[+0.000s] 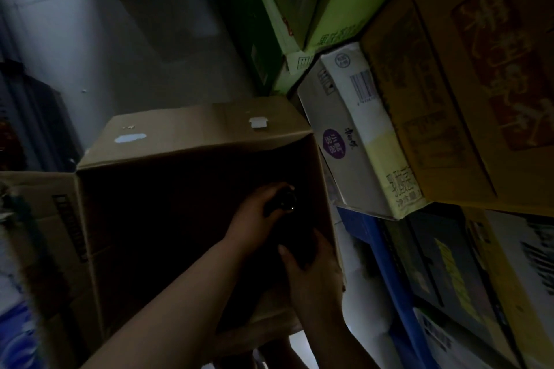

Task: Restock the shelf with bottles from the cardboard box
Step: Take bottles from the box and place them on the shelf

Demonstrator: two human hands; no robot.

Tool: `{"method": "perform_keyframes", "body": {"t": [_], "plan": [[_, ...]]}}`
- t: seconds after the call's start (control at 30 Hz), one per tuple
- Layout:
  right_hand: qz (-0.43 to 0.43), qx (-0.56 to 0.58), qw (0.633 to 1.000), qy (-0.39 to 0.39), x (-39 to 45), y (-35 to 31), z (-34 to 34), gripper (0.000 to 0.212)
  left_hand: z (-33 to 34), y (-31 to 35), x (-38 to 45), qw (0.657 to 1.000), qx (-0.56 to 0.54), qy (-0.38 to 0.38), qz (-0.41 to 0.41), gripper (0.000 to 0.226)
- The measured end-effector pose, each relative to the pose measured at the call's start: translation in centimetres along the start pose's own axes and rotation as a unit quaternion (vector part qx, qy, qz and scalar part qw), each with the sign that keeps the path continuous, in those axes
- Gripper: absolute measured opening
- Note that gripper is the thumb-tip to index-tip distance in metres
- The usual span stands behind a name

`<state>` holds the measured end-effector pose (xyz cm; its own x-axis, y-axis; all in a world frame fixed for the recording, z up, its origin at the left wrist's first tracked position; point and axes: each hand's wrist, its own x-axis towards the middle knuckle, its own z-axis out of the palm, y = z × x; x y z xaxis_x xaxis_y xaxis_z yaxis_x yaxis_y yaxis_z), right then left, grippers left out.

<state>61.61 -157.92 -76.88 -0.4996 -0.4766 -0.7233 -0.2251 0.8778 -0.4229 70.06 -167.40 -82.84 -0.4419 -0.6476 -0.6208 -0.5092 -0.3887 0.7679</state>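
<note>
Inside the box (186, 159), both my hands are on one dark bottle (292, 220). My left hand (254, 219) has its fingers curled round the neck just under the cap, and my right hand (311, 275) wraps the body lower down, thumb laid along the glass. The bottle lies against the box's right wall, below the rim, so it has not been lifted out. The rest of the box is too dark for me to tell how many bottles remain. Cartons (359, 132) are stacked to my right, but I see no shelf with bottles on it, so I can't judge how much is stocked. By my reckoning the job is at the lifting-out stage, with carrying and placing left to do.
</note>
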Motion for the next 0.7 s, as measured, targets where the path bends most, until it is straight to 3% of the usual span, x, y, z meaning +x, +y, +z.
{"method": "perform_keyframes", "body": {"t": [0.1,0.23,0.37,0.7], "plan": [[0.006,0.016,1.0,-0.015,0.6,0.2,0.2,0.066,-0.9,-0.6,-0.6,0.999,-0.041,0.01,-0.032,0.042],[-0.023,0.009,1.0,-0.001,1.3,1.1,0.4,0.043,-2.8,-1.2,-1.6,0.987,-0.1,0.074,-0.098,0.039],[-0.059,0.013,0.998,-0.01,1.6,1.3,0.4,0.035,-4.4,-1.5,-3.2,0.975,-0.13,0.11,-0.14,0.037],[-0.152,-0.004,0.988,0.005,-0.5,0.1,-0.6,0.04,-7.8,-1.6,-8.8,0.983,-0.094,0.147,-0.05,0.04]]}}
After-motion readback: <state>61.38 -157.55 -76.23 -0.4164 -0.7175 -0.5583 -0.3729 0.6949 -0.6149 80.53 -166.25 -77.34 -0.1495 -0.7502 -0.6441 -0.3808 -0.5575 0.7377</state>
